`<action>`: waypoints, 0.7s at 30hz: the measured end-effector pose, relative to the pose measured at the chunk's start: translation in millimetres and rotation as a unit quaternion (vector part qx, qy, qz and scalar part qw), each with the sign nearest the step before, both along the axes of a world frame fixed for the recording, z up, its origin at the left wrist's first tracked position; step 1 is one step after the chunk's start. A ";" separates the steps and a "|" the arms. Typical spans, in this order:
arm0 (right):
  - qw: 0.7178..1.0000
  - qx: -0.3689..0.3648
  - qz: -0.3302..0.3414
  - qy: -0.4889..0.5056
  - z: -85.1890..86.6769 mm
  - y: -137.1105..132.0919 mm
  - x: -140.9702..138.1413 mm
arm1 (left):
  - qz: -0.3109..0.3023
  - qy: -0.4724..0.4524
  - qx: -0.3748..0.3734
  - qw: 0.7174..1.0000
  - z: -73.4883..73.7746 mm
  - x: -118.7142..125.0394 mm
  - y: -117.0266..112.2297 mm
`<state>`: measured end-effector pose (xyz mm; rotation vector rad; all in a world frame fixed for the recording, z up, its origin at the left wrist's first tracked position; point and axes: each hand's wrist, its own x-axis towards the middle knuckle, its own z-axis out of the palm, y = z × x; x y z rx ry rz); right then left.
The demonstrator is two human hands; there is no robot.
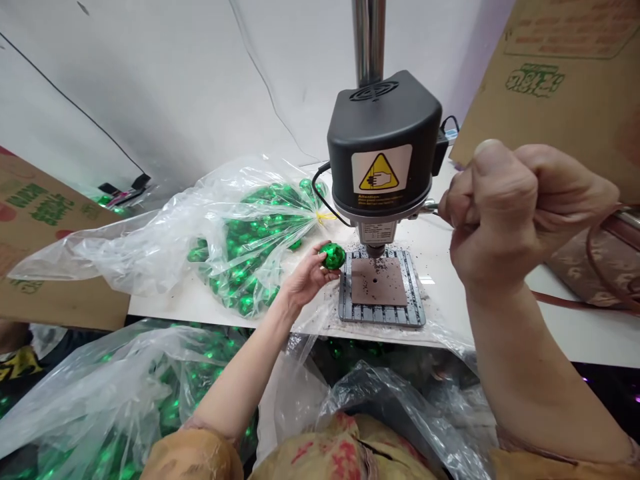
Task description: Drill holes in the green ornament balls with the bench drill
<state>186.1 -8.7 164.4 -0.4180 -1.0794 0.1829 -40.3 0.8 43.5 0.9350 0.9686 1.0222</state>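
Observation:
My left hand [309, 275] pinches a shiny green faceted bead [333, 256] just left of the drill press base [382, 312]. A brown block [379, 281] with a small hole lies on that base, under the drill bit [375, 251]. The black drill head [384, 150] carries a yellow warning sticker. My right hand [505, 207] is raised at the right of the head, fist closed round the press's metal lever [429, 207].
A clear plastic bag [235, 233] full of green beads lies on the white table [590, 333] to the left. More bags of green beads [125, 393] sit below in front. Cardboard boxes stand at far left [45, 253] and upper right [565, 80].

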 end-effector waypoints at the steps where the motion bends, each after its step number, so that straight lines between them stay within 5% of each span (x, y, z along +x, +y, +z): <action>1: 1.000 -0.002 -0.001 -0.003 0.1 -0.3 0.1 | 0.005 -0.026 -0.006 1.000 -3.3 7.1 -4.5; 7: 0.999 -0.026 0.004 -0.025 0.1 -3.2 2.6 | 0.099 0.107 0.099 0.984 -20.6 29.1 -12.0; 10: 0.999 -0.032 0.005 -0.025 0.4 -3.4 2.7 | 0.080 0.126 0.126 0.981 -22.6 33.5 -10.6; 16: 0.999 -0.046 0.008 -0.014 2.5 -1.8 1.3 | 0.031 0.027 0.057 0.998 -22.0 39.9 -9.1; 21: 0.996 -0.080 0.006 -0.026 6.7 -7.5 1.3 | 0.007 0.089 0.096 0.991 -27.0 42.8 -8.4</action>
